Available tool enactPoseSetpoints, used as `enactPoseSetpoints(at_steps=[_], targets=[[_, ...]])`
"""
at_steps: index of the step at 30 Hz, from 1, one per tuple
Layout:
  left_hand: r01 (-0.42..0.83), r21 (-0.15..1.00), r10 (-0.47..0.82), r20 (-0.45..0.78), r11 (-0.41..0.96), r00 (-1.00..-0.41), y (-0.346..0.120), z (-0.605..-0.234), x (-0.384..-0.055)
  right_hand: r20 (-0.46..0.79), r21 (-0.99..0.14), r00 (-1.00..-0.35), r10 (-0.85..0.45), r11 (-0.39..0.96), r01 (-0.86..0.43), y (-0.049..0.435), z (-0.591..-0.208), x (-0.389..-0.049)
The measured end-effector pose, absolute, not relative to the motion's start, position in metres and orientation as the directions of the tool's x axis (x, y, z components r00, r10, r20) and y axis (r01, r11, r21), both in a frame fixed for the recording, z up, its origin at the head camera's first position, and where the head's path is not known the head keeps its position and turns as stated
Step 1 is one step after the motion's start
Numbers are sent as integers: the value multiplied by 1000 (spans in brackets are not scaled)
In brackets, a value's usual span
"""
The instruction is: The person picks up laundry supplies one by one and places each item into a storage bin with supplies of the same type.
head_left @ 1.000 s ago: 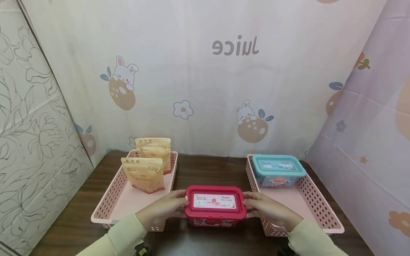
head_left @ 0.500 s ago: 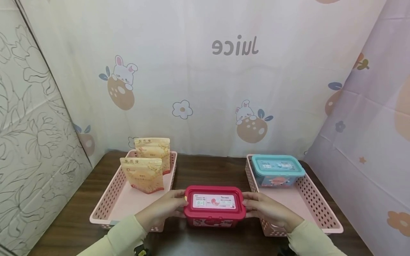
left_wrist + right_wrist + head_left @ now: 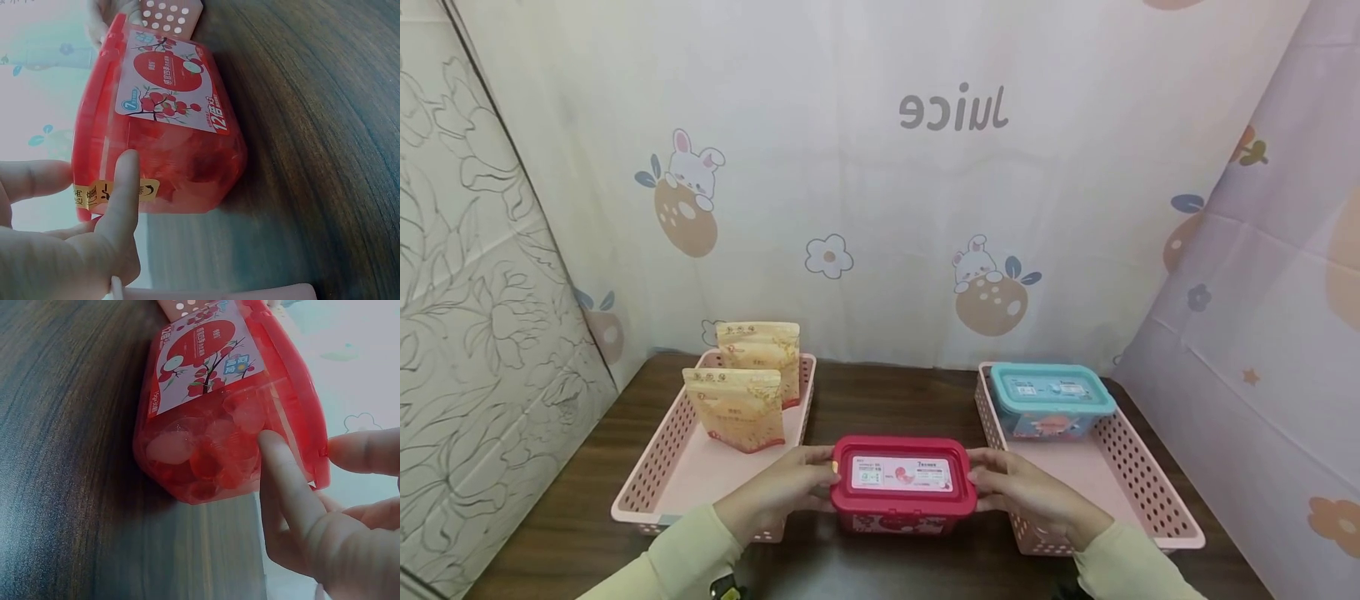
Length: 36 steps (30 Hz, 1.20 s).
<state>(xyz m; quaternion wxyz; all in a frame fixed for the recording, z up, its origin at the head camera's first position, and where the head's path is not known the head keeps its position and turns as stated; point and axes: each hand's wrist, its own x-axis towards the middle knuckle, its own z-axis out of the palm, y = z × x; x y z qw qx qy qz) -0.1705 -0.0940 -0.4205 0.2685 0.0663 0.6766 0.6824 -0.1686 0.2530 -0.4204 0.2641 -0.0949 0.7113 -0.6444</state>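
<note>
A tub of laundry pods [image 3: 901,483] with a red lid and a white label sits level at the front middle of the wooden table. Through its translucent wall, rounded red and white pods [image 3: 206,456] show. My left hand [image 3: 781,492] holds its left end, the thumb on the end wall beneath the lid and a finger at the lid's rim; a yellow sticker [image 3: 97,194] is there. At the opposite end my right hand [image 3: 1026,492] grips in the same way. Both hands' remaining fingers are partly hidden behind the tub.
To the left stands a pink perforated basket [image 3: 651,475] with two yellow pouches [image 3: 741,412] upright inside. On the right, another pink basket [image 3: 1150,483] has a teal-lidded tub [image 3: 1052,400] at its back. A patterned curtain [image 3: 880,208] hangs behind the dark wooden table [image 3: 887,400].
</note>
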Motion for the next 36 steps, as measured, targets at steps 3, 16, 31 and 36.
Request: enactPoseSetpoints(at_steps=[3,16,31,36], targets=[[-280,958,458,-274,55,-846,-95,-419,-170,-240,-970,-846,-475,144,194,254,-421,-167],[-276,961,408,-238,-36,-881,-98,-411,-167,-197,-980,-888,-416,114,164,254,-412,-164],[-270,942,398,-174,-201,-901,-100,-398,-168,-176,-975,-925,-337,-71,211,257,-393,-160],[-276,929,378,-170,-247,-910,-98,-395,-167,-147,-973,-929,-340,-119,197,258,-388,-158]])
